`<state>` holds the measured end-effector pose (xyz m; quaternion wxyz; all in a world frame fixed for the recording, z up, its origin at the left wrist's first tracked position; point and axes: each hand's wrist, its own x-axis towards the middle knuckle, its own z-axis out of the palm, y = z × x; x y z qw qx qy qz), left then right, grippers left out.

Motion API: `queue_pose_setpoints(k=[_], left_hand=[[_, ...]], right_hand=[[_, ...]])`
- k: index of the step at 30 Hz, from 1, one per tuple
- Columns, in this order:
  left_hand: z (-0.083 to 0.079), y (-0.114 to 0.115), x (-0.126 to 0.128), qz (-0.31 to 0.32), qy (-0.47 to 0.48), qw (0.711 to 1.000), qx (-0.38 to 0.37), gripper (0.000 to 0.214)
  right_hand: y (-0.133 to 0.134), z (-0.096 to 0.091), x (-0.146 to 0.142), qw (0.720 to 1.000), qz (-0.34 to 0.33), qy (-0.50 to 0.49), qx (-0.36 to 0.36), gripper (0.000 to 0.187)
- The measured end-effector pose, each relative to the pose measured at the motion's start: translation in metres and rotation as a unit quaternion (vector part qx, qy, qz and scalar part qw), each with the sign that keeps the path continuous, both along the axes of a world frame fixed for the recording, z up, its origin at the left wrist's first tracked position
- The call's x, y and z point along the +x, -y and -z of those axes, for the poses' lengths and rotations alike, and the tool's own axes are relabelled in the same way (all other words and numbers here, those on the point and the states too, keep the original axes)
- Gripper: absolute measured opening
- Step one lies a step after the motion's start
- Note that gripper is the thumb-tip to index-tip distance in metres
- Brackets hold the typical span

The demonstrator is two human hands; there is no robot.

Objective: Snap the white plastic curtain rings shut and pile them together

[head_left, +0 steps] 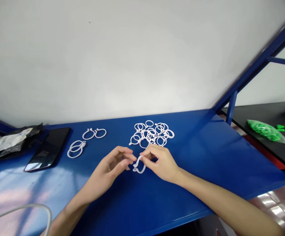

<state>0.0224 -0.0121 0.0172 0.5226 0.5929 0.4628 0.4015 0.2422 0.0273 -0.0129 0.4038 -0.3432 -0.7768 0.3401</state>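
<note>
Between the thumb and fingers of my right hand (160, 162) is a white plastic ring (142, 169), pinched at its upper right side. The ring is tilted, and its small end knobs point left. Just left of it hovers my left hand (114, 167), fingers curved and apart, with nothing visible in them. A loose pile of similar white rings (152, 133) lies on the blue table just beyond my right hand. Farther left lie two rings side by side (100, 133) and a few overlapping rings (74, 151).
A black smartphone (48, 149) and a black plastic package (11, 141) with a label lie at the left of the blue table (181, 200). A white cable (34, 206) loops at lower left. A bag of green pieces (266, 131) rests on a dark surface at right, beyond a blue frame.
</note>
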Motion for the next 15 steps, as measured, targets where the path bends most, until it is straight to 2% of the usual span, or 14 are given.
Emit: queue_pose_setpoints(k=[3,7,11,15], left_hand=[[0.003,0.001,0.001,0.035,-0.06,0.998,0.013,0.028],[0.009,0.005,0.011,0.05,-0.112,0.992,-0.011,0.019],[0.013,0.004,0.018,0.012,-0.078,0.996,-0.032,0.024],[0.015,-0.001,0.017,-0.05,-0.04,0.998,-0.027,0.028]], right_hand=[[-0.003,0.0,-0.001,0.999,0.033,-0.01,-0.027,0.01],[-0.004,0.002,-0.001,0.999,0.05,0.014,-0.002,0.013],[-0.003,0.006,-0.001,0.999,0.035,0.033,0.023,0.006],[0.001,0.006,0.001,0.996,-0.022,0.063,0.059,0.03]])
